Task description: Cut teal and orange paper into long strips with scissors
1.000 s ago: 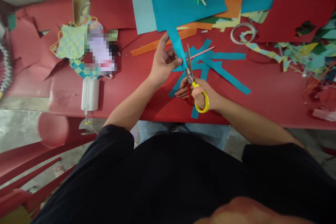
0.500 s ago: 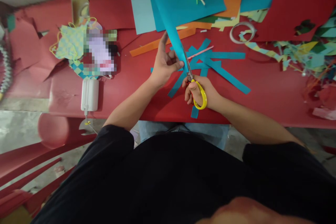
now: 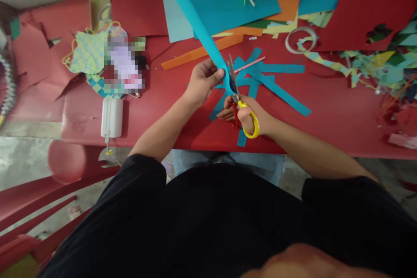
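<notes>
Teal paper strip (image 3: pixel 198 30), long and smooth-edged, is pinched between the thumb and fingers of the left hand (image 3: pixel 203 82), its lower end set between the steel blades of yellow-and-red-handled scissors (image 3: pixel 235 95). Those plastic loops are gripped by the right hand (image 3: pixel 247 117), above narrow teal paper strips (image 3: pixel 280 93) scattered across a red table (image 3: pixel 156 113).

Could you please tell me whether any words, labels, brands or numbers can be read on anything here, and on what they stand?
None can be read: the scissors, the blue paper strip and the white plastic box show no marking, and the blurred object on the table is too blurred to read.
</notes>
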{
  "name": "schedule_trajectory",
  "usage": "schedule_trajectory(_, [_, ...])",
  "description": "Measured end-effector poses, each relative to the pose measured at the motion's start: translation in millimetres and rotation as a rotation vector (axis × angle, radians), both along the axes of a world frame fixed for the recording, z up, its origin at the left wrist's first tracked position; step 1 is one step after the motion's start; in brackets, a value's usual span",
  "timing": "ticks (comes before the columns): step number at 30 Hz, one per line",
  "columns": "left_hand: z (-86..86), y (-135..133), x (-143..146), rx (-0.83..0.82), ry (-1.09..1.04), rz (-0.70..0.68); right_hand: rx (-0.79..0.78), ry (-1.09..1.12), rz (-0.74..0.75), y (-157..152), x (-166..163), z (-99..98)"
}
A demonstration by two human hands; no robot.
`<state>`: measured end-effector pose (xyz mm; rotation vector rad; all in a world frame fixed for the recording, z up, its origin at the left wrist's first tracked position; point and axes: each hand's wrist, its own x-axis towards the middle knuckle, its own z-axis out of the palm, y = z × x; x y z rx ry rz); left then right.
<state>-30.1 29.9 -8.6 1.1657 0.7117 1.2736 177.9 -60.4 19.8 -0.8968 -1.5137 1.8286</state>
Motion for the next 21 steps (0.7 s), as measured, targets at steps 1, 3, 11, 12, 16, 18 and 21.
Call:
schedule_trajectory(1, [1.2,-0.6,-0.3,0.006,0.001,-0.019,-0.019,0.011,-0.007,-0.4,0.1,-1.0])
schedule_trajectory(3, [4.3,-1.4,-1.4,0.023,0.015,-0.047,-0.014,0.004,-0.023,-1.3,0.2,-2.2])
schedule_trajectory(11, [8.8,1.5,-7.0,0.055,0.116,-0.103,0.008,0.038,-0.148,-0.7,-2.6,8.1])
schedule_trajectory(12, [7.9,1.7,-7.0,0.059,0.115,-0.106,-0.001,0.04,-0.17,-0.6,-3.5,10.5])
schedule_trajectory(16, [6.5,1.2,-5.7,0.07,0.104,-0.094,-0.031,0.019,-0.242,-1.7,-7.7,19.3])
schedule_trajectory(18, [7.8,0.8,-5.6,0.075,0.098,-0.101,-0.027,-0.038,-0.273,-2.7,-9.4,23.0])
schedule_trajectory(21, [10.2,1.1,-6.6,0.078,0.086,-0.087,-0.027,-0.11,-0.304,-3.7,-11.0,26.5])
